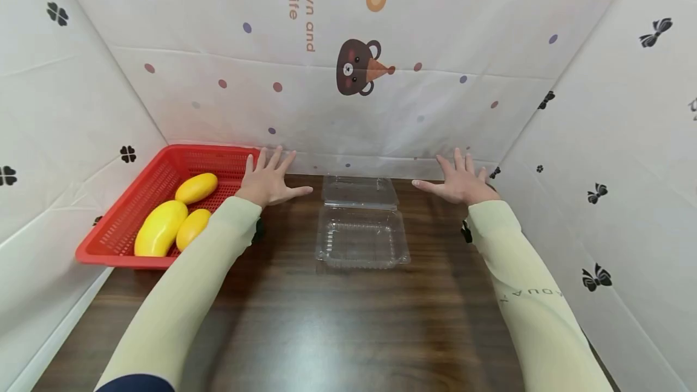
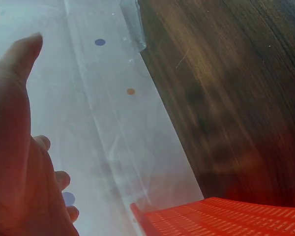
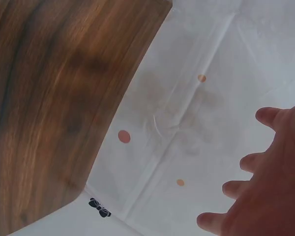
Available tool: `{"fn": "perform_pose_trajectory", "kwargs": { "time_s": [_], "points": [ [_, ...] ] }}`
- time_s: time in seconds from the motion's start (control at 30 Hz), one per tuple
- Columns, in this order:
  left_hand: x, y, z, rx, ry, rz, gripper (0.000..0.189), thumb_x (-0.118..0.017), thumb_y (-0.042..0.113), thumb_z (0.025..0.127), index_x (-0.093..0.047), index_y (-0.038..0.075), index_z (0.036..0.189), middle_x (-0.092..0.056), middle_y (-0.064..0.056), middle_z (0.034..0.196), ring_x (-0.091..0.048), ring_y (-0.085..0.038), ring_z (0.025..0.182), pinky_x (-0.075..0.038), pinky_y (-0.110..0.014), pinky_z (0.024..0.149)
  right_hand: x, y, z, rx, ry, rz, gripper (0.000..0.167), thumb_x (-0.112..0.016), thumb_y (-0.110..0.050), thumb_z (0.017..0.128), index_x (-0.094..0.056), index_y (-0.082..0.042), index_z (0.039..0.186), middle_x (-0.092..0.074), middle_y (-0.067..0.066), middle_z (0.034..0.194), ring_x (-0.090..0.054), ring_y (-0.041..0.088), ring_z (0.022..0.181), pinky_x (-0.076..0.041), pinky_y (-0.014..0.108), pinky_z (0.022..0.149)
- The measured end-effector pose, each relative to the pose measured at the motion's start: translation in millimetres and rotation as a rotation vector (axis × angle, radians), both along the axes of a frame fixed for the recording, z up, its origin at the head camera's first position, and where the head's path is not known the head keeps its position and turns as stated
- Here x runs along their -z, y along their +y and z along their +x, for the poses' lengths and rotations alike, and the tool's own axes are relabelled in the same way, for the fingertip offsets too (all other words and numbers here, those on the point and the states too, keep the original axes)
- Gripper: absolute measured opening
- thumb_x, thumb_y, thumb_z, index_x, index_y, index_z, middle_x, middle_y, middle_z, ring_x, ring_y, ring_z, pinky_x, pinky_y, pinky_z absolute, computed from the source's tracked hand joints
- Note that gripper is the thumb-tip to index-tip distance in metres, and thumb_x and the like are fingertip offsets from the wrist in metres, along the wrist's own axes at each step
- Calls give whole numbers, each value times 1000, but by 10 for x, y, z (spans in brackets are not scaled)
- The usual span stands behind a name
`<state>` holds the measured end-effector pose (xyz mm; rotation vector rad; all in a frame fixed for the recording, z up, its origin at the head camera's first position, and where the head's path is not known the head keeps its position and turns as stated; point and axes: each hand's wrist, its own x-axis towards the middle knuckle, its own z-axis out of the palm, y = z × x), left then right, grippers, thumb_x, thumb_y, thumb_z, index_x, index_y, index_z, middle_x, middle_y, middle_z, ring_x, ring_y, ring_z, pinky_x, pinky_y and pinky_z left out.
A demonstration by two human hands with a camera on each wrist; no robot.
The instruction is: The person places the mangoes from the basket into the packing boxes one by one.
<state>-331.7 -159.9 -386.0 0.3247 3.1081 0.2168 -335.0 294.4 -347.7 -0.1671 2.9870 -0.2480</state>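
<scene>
Left hand (image 1: pixel 264 183): left of the box (image 1: pixel 362 238), fingers straight and spread, thumb pointing toward the box; I grip nothing with it. In the head view it overlaps the basket's box-side end; the left wrist view shows the palm apart from the basket.
Right hand (image 1: pixel 461 183): right of the box, fingers fanned, thumb toward the box, nothing held.
Box: unfolded on the table (image 1: pixel 327 331) between my hands, its lid (image 1: pixel 359 191) on the far side, its base on the side nearer me.
Basket (image 1: pixel 106 258): left of the box, three yellow fruits inside.
Far fruit (image 1: pixel 197 188): its long axis slants, one end aimed roughly boxward.
Big fruit (image 1: pixel 160 228): farthest from the box, long axis running mostly away from me, far end leaning boxward.
Near fruit (image 1: pixel 191 227): beside the big one on the box side, partly behind my left sleeve (image 1: pixel 215 253).
Key relation: the fruits lie off my left fingers, away from the box and closer to me; my left hand is clearly nearer them, while the right has the whole box in between.
</scene>
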Motion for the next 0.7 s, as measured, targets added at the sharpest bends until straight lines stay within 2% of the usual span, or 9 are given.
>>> {"fn": "perform_pose_trajectory", "kwargs": {
  "time_s": [0.3,0.53,0.7],
  "points": [
    [-47,-77,29,-9,-5,26,98,-37,82,91,-9,26,166,-3,-13,174,3,-47,158,5,-67,124,76,-23,10,-14,-7,-58,115,-37,-92,83,-7,-19,166,25,23,167,15,56,153,4,81,114],
    [-114,-172,68,18,-13,83,99,-35,84,90,-6,28,166,-2,-13,174,3,-47,157,6,-67,124,157,-29,62,-30,-2,-142,110,-41,-87,87,-8,-18,166,18,24,169,7,53,155,-9,78,117],
    [-178,-248,127,24,16,104,98,-39,81,91,-6,27,166,-5,-15,173,-1,-48,157,4,-66,125,243,-42,105,-33,3,-171,110,-42,-84,89,-8,-14,166,17,24,169,7,50,156,-12,75,119]
  ]
}}
